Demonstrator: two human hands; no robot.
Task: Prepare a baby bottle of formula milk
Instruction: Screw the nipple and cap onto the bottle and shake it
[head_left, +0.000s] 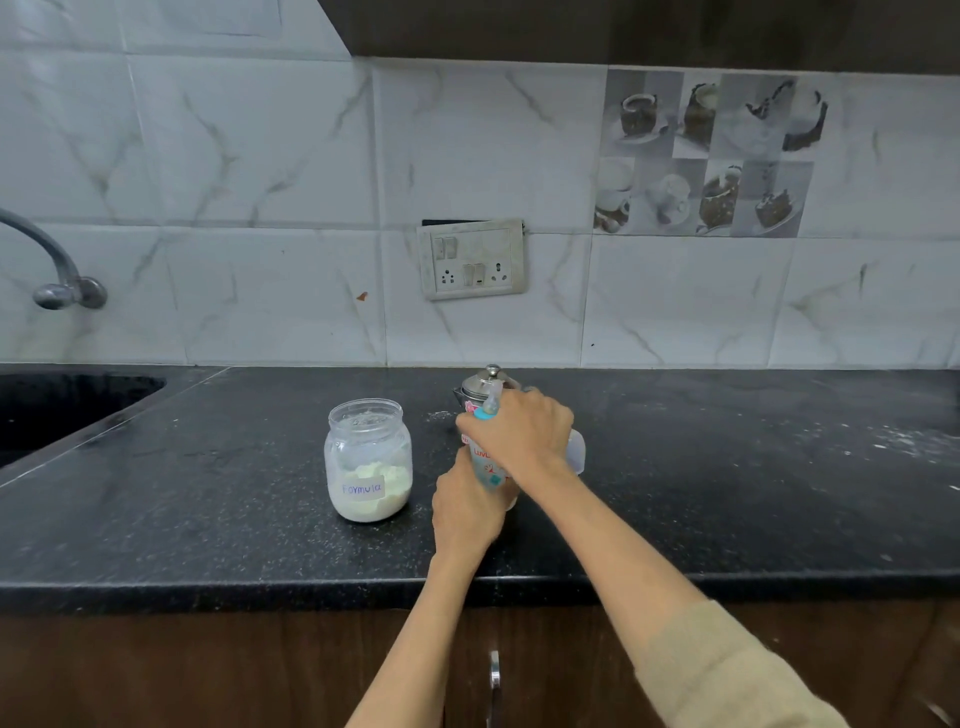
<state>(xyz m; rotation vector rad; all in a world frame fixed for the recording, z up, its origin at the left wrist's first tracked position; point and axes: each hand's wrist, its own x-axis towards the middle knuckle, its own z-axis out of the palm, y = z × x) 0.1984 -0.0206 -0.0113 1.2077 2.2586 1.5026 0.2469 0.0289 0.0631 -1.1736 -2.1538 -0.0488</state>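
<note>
Two hands meet at one bottle (485, 467), which stands upright on the black counter (727, 467) near its front edge, just right of the jar (369, 460). The left hand (467, 506) wraps the bottle's lower body from the near side, fingers curled round it. The right hand (519, 434) comes over from the right and closes on the bottle's top, fingers curled round the blue collar (483, 414); a clear teat (492, 397) sticks up past the knuckles.

One jar, open at the mouth, carries a label reading "Formula" and holds pale powder to roughly a third of its height. One steel pot (483, 383) with a knobbed lid stands right behind the bottle. One clear plastic piece (575, 451) shows just right of the right hand; it may be a cap, but I cannot tell.

One switchboard (474, 260) hangs on the tiled wall. One tap (52, 265) curves in at far left, cut off by the frame edge, above one sink (62, 410) also cut off. White specks dust the counter at right.

Both hands hide most of the bottle, so its print reads only in part and how full it is cannot be made out. One beige sleeve (727, 670) covers the right forearm. One cabinet handle (493, 675) shows below the counter.
</note>
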